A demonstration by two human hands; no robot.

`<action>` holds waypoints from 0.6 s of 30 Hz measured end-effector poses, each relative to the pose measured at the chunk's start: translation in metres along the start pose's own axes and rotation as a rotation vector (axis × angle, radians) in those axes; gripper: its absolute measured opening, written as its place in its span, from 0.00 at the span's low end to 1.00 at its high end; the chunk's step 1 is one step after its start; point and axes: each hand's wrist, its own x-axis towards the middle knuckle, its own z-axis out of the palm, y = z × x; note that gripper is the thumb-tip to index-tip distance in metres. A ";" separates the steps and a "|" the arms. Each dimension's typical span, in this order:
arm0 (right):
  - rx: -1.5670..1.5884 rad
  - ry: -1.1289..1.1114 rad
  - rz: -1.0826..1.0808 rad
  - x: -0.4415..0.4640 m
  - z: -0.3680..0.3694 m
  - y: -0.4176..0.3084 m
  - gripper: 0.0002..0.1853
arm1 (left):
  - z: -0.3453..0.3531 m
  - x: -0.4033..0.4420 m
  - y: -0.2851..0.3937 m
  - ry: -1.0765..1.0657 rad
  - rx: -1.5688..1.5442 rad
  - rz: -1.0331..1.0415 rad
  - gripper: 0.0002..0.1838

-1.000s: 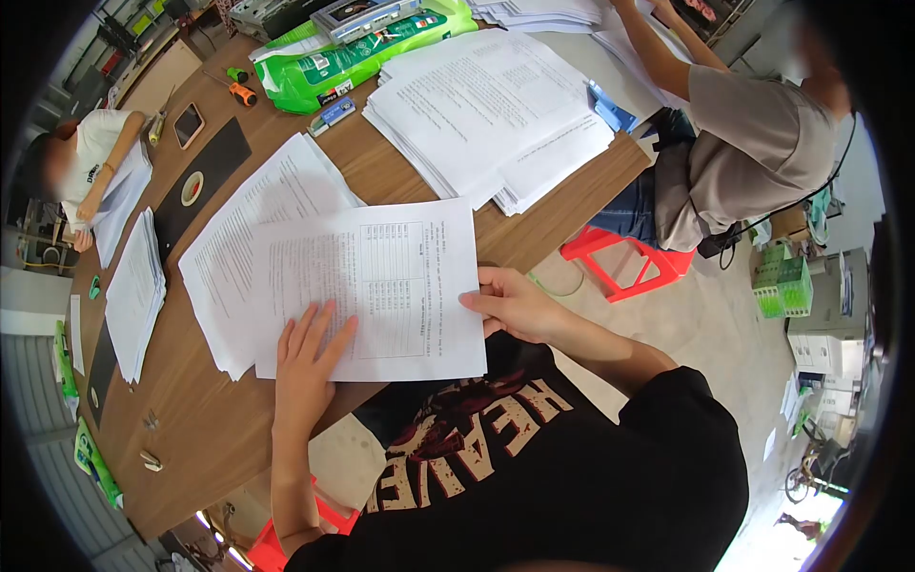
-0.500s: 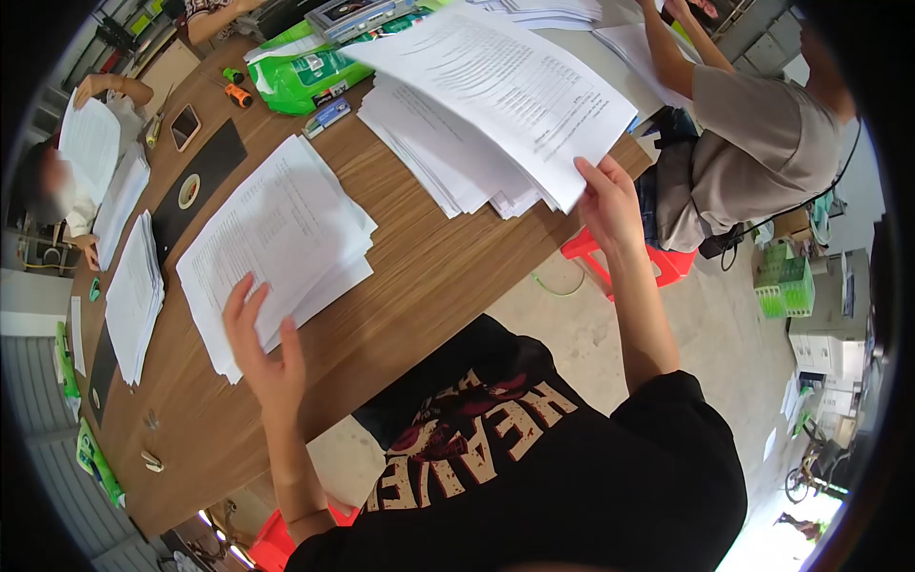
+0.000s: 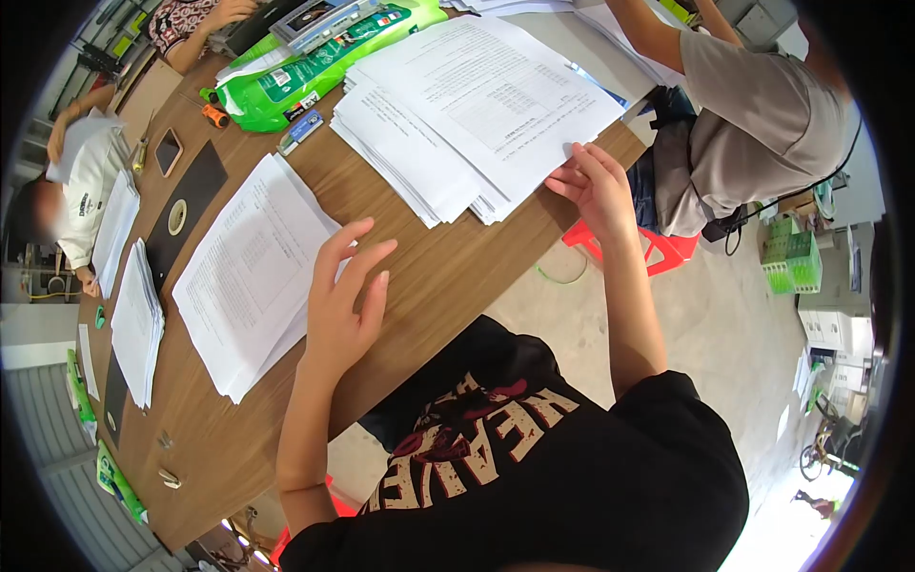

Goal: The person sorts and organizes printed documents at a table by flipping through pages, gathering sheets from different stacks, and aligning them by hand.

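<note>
My right hand [image 3: 597, 189] pinches the near right corner of a printed sheet [image 3: 515, 105], which lies on top of a stack of papers [image 3: 405, 157] at the upper middle. My left hand [image 3: 343, 296] hovers over the table with its fingers apart and nothing in it. Just left of its fingers lies another stack of printed sheets [image 3: 250, 272], its pages slightly fanned. A blue and white small box [image 3: 301, 132] lies between the two stacks, near the green packet.
A green packet [image 3: 276, 91] bears a plastic case. On the wooden table [image 3: 419, 276] are a phone [image 3: 169, 152], a tape roll [image 3: 177, 216], an orange-handled tool [image 3: 215, 116] and a paper pile [image 3: 138, 319]. Several people sit around; a red stool [image 3: 658, 253] stands right.
The sheet has gone from the left stack, through the air, onto the upper stack with my right hand. My left hand has lifted off the left papers and moved right.
</note>
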 end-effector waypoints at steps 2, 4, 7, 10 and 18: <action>-0.053 -0.008 0.002 0.000 -0.004 0.004 0.10 | 0.012 0.014 0.002 -0.014 -0.042 -0.017 0.15; -0.063 0.000 -0.005 0.000 -0.004 0.007 0.10 | 0.030 0.039 0.003 0.047 -0.141 0.097 0.16; -0.079 0.012 -0.017 -0.002 0.000 0.006 0.10 | 0.056 0.083 0.014 0.024 -0.200 0.141 0.16; -0.121 0.023 -0.021 -0.002 0.000 0.001 0.11 | 0.091 0.128 0.016 0.018 -0.261 0.212 0.16; -0.760 0.399 -0.448 0.019 -0.068 -0.019 0.15 | 0.166 0.198 0.003 -0.044 -0.157 0.337 0.21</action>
